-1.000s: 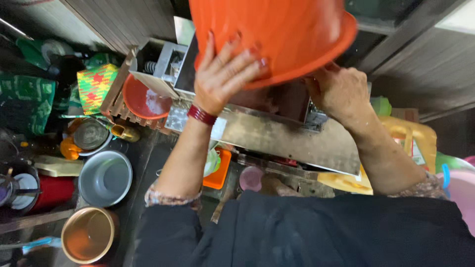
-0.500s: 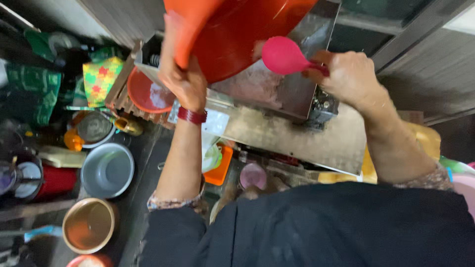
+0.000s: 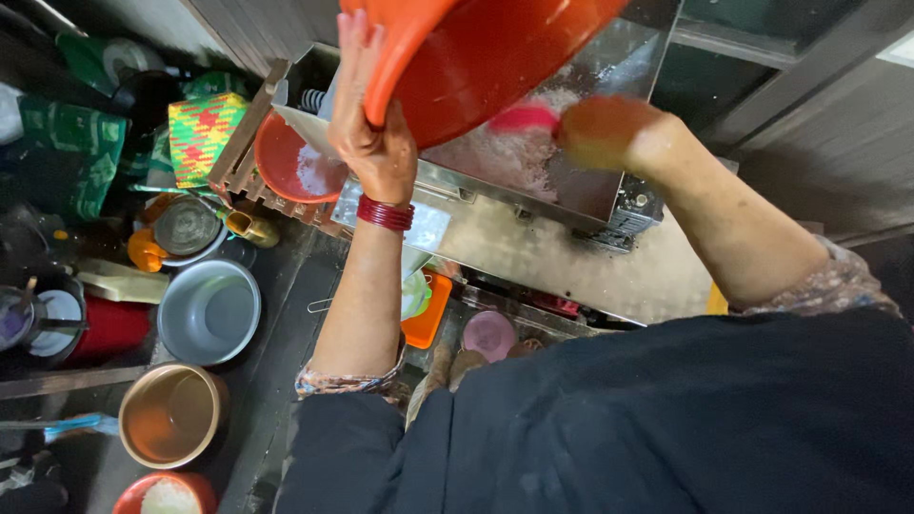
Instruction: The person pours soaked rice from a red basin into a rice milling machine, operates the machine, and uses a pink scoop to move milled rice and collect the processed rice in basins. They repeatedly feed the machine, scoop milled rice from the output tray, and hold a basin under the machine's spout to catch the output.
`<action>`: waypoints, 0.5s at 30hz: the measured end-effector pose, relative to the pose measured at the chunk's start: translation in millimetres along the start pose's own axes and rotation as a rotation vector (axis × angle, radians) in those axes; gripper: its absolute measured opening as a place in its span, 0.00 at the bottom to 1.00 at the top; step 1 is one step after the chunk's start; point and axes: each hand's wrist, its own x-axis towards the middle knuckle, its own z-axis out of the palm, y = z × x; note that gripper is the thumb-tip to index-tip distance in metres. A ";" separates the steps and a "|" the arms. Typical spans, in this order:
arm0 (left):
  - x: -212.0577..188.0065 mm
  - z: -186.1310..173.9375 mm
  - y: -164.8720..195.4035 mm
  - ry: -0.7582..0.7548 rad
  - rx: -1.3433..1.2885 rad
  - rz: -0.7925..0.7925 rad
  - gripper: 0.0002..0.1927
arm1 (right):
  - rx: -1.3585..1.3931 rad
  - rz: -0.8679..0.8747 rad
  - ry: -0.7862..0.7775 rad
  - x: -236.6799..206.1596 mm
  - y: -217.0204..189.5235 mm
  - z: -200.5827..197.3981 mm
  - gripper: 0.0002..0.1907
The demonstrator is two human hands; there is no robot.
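A cluttered dark floor lies below a steel machine (image 3: 533,238). Above its hopper tilts the orange basin (image 3: 495,57), its rim clasped by the left hand (image 3: 376,143). The blurred right hand (image 3: 609,133) grips a pink scoop (image 3: 524,118) inside it. A grey pot (image 3: 209,311) stands lower left.

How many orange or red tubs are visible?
3, perhaps more hidden: one tipped in the left hand at top, one behind it on the rack, one bottom left.

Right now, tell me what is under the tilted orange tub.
Under the orange tub sits a steel hopper holding white mash. The right hand, blurred, works a pink scoop there. The tub covers the hopper's back; the left hand grips the rim.
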 end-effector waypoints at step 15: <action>-1.8 28.4 -83.2 0.683 -0.264 -0.318 0.17 | -0.115 0.134 -0.287 6.2 -49.6 -39.4 0.18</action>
